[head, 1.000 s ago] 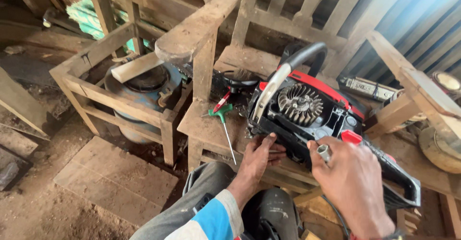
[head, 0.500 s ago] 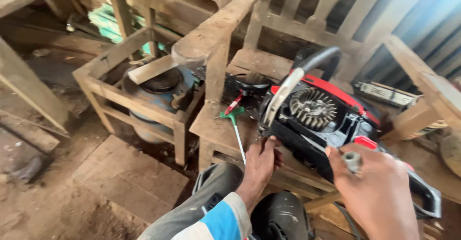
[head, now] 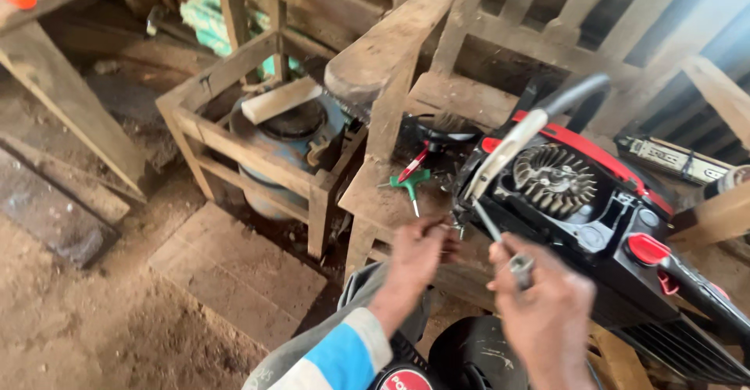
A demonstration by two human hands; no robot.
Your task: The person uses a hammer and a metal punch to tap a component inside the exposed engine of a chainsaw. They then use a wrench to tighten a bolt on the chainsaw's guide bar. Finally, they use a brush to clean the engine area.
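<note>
Compared with half a second earlier, the right hand (head: 547, 312) is raised nearer the chainsaw body (head: 578, 210), closed on a slim metal socket tool (head: 508, 253). The left hand (head: 418, 253) is kept at the saw's front edge on the wooden bench (head: 375, 195), fingers curled; its hold cannot be told. A green T-handle key (head: 410, 183) is laid nearby. An open wooden crate (head: 234, 132) is filled by a blue-grey drum (head: 281, 144).

Both hands blurred; right hand (head: 547, 320) cut off below; chainsaw (head: 594, 226) rear runs past the edge.
</note>
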